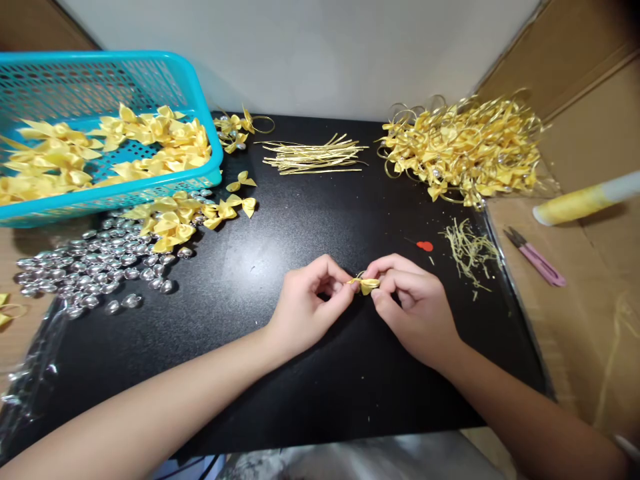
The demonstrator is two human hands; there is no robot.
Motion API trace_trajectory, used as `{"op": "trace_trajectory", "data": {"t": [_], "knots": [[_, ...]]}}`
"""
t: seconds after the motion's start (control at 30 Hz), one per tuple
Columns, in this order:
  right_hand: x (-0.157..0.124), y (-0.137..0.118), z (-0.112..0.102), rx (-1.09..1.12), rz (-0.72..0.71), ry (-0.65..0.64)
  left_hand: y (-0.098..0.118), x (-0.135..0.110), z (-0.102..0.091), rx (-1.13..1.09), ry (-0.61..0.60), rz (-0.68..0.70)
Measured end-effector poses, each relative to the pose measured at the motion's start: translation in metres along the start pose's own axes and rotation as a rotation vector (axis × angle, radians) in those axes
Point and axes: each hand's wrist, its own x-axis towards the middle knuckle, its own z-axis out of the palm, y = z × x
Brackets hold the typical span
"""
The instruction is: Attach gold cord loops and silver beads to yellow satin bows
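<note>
A small yellow ribbon bow is held between my two hands, just above the black tabletop. My left hand pinches its left side with thumb and forefinger, where a bit of thin gold cord shows. From the right, my right hand grips the bow's other side between the fingertips. The fingers hide part of the bow, and I cannot make out whether a bead sits in it. Closest to my right hand lies a red needle threader-like piece with a thin wire end.
At the left stands a turquoise basket of yellow bows, with silver beads and loose bows before it. Gold cords lie at the back. Finished-looking bows are heaped right, near cord clippings and pink thread snips.
</note>
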Motion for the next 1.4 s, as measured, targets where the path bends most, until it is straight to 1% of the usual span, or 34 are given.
{"op": "trace_trajectory", "data": {"t": [0.53, 1.03, 1.27, 1.4], "knots": [[0.0, -0.001, 0.002, -0.037, -0.013, 0.026, 0.001, 0.0, 0.001, -0.03, 0.018, -0.03], [-0.002, -0.002, 0.005, -0.054, 0.008, 0.028, 0.002, 0.001, 0.001, -0.026, 0.028, -0.032], [-0.004, -0.001, 0.011, -0.119, 0.001, 0.031, 0.002, 0.0, 0.0, 0.06, 0.043, 0.023], [-0.006, 0.0, 0.013, -0.123, -0.004, 0.021, 0.001, -0.001, -0.001, 0.157, 0.057, 0.128]]}}
